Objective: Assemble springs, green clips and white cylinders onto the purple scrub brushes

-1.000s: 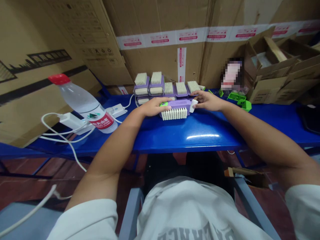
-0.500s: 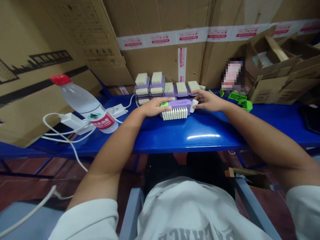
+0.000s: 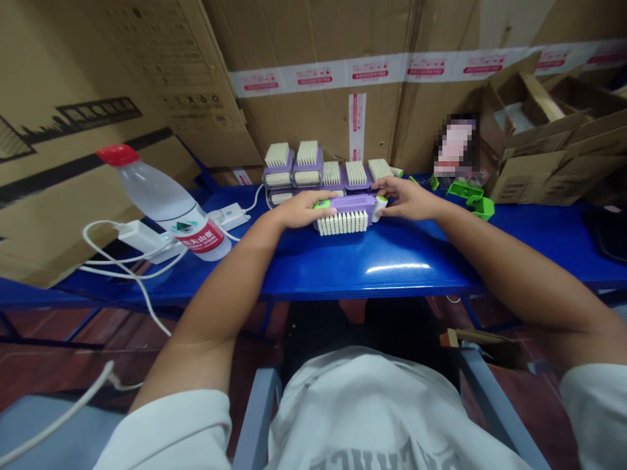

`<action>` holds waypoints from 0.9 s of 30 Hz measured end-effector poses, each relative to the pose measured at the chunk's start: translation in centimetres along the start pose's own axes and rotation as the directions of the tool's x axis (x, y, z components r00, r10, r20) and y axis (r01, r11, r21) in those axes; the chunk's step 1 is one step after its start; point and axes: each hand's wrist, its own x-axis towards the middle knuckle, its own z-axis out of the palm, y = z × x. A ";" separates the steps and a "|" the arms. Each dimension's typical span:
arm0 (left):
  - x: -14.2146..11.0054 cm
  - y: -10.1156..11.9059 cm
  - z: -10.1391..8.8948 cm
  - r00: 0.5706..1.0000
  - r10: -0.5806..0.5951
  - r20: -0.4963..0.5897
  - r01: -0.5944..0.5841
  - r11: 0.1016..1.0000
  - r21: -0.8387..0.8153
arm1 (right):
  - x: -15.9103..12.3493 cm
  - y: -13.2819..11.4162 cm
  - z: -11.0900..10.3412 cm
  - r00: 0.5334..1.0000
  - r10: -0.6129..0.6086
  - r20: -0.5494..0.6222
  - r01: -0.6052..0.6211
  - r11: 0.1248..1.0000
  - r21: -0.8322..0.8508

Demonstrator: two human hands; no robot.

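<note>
A purple block with rows of cream bristle-like teeth point(image 3: 349, 203) rests on the blue table, teeth facing me. My left hand point(image 3: 304, 209) grips its left end, thumb beside a green patch. At its right end is a white end piece with a green top point(image 3: 379, 207). My right hand point(image 3: 404, 197) is closed around that piece, thumb at its near side and index finger behind; the exact contact is partly hidden. Behind my hands, several similar purple blocks point(image 3: 307, 163) stand in a row, teeth up, some stacked.
On the left, a water bottle with a red cap point(image 3: 169, 205) stands by white power strips point(image 3: 147, 240) and looped cables. Green plastic parts point(image 3: 473, 196) lie to the right, before open cardboard boxes point(image 3: 529, 143). Cardboard point(image 3: 313, 117) lines the back of the blue table point(image 3: 337, 277).
The white end piece has turned in my right hand's fingers, standing straighter and showing its green top. My left hand and the purple block have stayed in place.
</note>
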 end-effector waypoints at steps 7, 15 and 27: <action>0.0 -0.1 0.0 1.000 0.017 0.004 -0.017 1.000 -0.012 | -0.1 -0.5 -0.1 1.000 -0.015 -0.013 0.015 0.999 -0.037; 0.0 0.1 0.0 1.000 0.018 0.014 -0.017 1.000 -0.016 | -0.1 -0.7 -0.1 1.000 -0.023 0.021 0.023 1.000 -0.003; 0.0 0.0 -0.1 1.000 0.006 0.019 -0.006 1.000 -0.008 | -0.2 -0.6 -0.2 0.971 0.171 0.169 -0.217 0.927 0.305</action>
